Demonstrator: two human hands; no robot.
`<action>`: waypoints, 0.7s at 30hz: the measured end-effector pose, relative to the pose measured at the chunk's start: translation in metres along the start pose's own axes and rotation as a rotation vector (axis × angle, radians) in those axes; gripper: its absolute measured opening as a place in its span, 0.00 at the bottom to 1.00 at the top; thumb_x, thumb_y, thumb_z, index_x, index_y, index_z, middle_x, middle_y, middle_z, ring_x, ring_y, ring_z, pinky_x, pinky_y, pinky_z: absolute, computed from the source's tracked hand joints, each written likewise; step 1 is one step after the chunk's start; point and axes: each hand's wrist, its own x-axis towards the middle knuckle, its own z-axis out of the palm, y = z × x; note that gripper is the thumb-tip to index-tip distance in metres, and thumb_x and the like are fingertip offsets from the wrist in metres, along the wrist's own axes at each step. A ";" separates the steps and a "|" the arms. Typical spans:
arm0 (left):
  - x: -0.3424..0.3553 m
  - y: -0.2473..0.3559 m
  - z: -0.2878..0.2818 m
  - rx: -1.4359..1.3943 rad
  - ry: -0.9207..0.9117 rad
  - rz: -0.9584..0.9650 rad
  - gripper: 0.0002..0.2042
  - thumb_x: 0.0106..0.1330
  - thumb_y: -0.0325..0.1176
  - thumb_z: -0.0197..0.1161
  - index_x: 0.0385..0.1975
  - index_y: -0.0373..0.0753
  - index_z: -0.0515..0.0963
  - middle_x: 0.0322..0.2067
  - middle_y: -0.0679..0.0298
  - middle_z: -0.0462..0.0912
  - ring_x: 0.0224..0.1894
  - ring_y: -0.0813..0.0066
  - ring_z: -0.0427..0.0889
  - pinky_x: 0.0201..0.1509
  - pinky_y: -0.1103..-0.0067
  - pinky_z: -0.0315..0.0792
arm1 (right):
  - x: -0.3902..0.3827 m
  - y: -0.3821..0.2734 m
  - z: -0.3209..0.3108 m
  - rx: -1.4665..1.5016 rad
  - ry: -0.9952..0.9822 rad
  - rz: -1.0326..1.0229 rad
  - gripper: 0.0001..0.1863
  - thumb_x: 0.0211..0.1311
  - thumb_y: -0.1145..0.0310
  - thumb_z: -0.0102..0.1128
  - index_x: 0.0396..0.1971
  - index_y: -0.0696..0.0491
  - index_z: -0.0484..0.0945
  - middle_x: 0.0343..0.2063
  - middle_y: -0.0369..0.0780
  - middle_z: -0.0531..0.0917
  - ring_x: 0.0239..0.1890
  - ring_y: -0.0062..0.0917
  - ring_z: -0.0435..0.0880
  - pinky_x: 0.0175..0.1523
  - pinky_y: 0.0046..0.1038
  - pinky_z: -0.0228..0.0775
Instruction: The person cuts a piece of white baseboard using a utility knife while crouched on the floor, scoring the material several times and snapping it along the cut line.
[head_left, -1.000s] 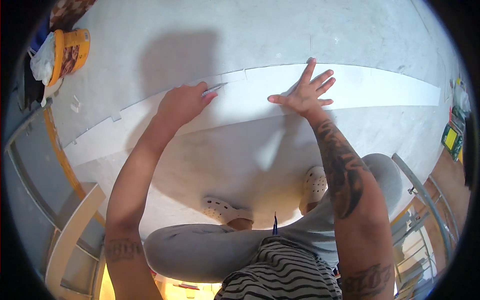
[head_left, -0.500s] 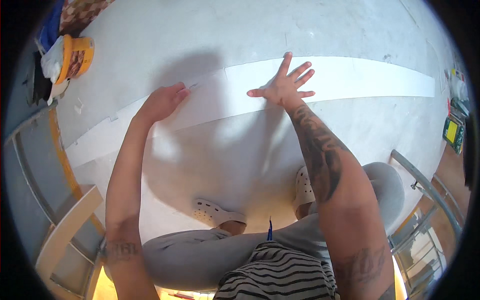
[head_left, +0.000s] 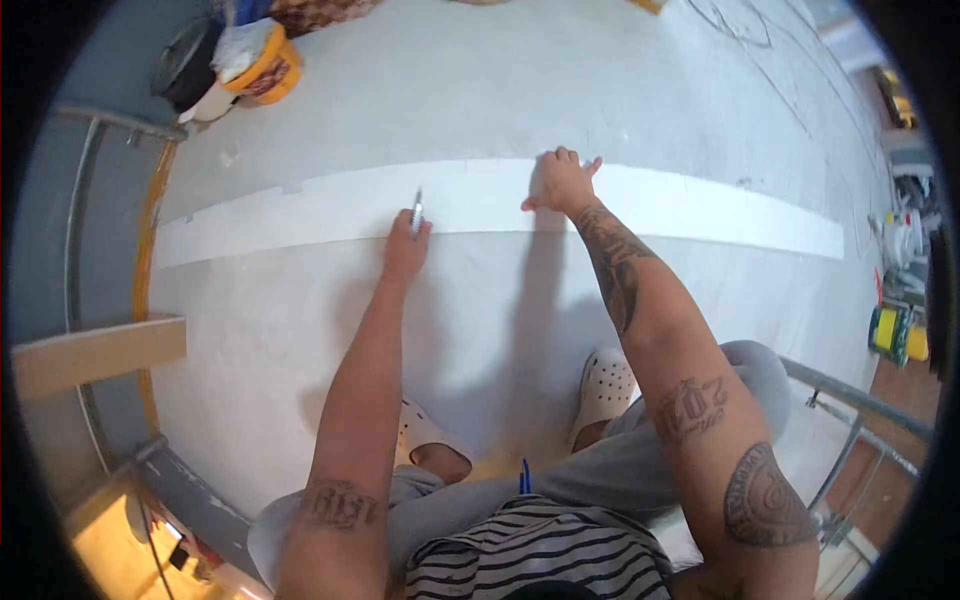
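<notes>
A long white strip [head_left: 700, 205] lies across the pale grey floor in front of me, with small notches along the left part of its far edge. My left hand [head_left: 404, 254] is closed around a slim silver utility knife [head_left: 416, 210]. Its narrow tip points away from me, over the strip; I cannot tell whether it touches. Farther right, my right hand [head_left: 565, 184] rests on the strip. The thumb is stretched to the left and the little finger to the right, while the middle fingers reach toward the far edge. Nothing shows in that hand.
An orange bucket [head_left: 275, 68] stands at the far left beside a black bucket [head_left: 188, 65]. Metal rails flank me, with a wooden board [head_left: 100, 352] on the left one. My light clogs [head_left: 606, 388] are below the strip. Various supplies lie far right.
My left hand has shifted right along the strip, and the knife now shows clearly, its tip pointing away. The right hand's spread fingers have drawn closer together. The whole view has shifted too.
</notes>
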 end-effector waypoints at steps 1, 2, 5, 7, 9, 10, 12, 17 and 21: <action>-0.002 0.001 0.004 -0.030 -0.039 -0.002 0.15 0.66 0.41 0.60 0.38 0.34 0.70 0.34 0.50 0.78 0.38 0.50 0.79 0.43 0.61 0.71 | 0.000 0.003 0.001 -0.020 0.024 -0.014 0.51 0.37 0.42 0.76 0.60 0.55 0.66 0.63 0.45 0.65 0.70 0.38 0.56 0.68 0.68 0.36; 0.000 0.000 0.003 -0.052 -0.069 0.002 0.15 0.66 0.41 0.60 0.38 0.35 0.70 0.35 0.49 0.78 0.38 0.48 0.78 0.43 0.60 0.70 | 0.002 0.003 -0.001 -0.019 0.037 -0.017 0.50 0.37 0.43 0.77 0.59 0.55 0.68 0.60 0.44 0.69 0.68 0.37 0.60 0.66 0.68 0.39; -0.007 -0.011 -0.004 -0.050 0.000 0.175 0.14 0.65 0.41 0.61 0.38 0.36 0.69 0.35 0.48 0.78 0.40 0.47 0.78 0.44 0.60 0.71 | 0.013 0.003 -0.012 0.037 0.051 -0.051 0.46 0.35 0.44 0.78 0.55 0.54 0.73 0.53 0.43 0.77 0.62 0.37 0.69 0.63 0.63 0.50; -0.007 -0.005 -0.012 -0.054 -0.048 0.081 0.14 0.65 0.41 0.61 0.38 0.36 0.70 0.36 0.49 0.78 0.42 0.48 0.78 0.45 0.61 0.71 | 0.018 0.011 -0.015 0.084 0.038 -0.066 0.43 0.34 0.45 0.78 0.51 0.54 0.77 0.49 0.43 0.79 0.58 0.38 0.74 0.62 0.57 0.58; -0.010 0.018 -0.016 -0.067 -0.119 -0.026 0.14 0.64 0.41 0.62 0.38 0.36 0.71 0.38 0.49 0.78 0.44 0.48 0.79 0.45 0.61 0.72 | 0.015 0.027 -0.009 0.143 0.030 -0.175 0.36 0.31 0.46 0.80 0.41 0.55 0.82 0.41 0.46 0.82 0.50 0.41 0.79 0.56 0.43 0.69; -0.007 0.043 -0.024 -0.041 -0.105 0.019 0.14 0.64 0.39 0.63 0.39 0.35 0.73 0.39 0.50 0.79 0.44 0.50 0.79 0.46 0.63 0.72 | 0.007 0.033 -0.007 0.138 0.027 -0.184 0.36 0.31 0.46 0.80 0.41 0.55 0.82 0.41 0.46 0.82 0.50 0.41 0.79 0.56 0.43 0.69; 0.001 0.087 -0.047 -0.027 0.019 0.236 0.13 0.63 0.38 0.64 0.40 0.35 0.76 0.39 0.52 0.80 0.43 0.52 0.80 0.47 0.65 0.72 | -0.017 0.028 -0.014 0.184 0.241 -0.199 0.32 0.32 0.47 0.79 0.35 0.56 0.83 0.38 0.47 0.83 0.46 0.41 0.81 0.50 0.35 0.74; 0.018 0.150 -0.049 0.130 -0.132 0.496 0.15 0.54 0.38 0.69 0.38 0.37 0.80 0.32 0.51 0.83 0.40 0.50 0.82 0.46 0.63 0.75 | -0.037 0.015 -0.025 0.119 -0.003 -0.084 0.30 0.33 0.46 0.78 0.34 0.53 0.84 0.40 0.45 0.82 0.47 0.39 0.81 0.50 0.38 0.75; 0.025 0.146 -0.037 0.336 -0.298 0.258 0.14 0.49 0.39 0.71 0.33 0.39 0.82 0.34 0.51 0.84 0.40 0.51 0.82 0.47 0.63 0.75 | -0.048 0.012 -0.007 0.073 0.296 -0.199 0.34 0.35 0.38 0.75 0.34 0.53 0.85 0.33 0.44 0.85 0.40 0.40 0.84 0.49 0.37 0.74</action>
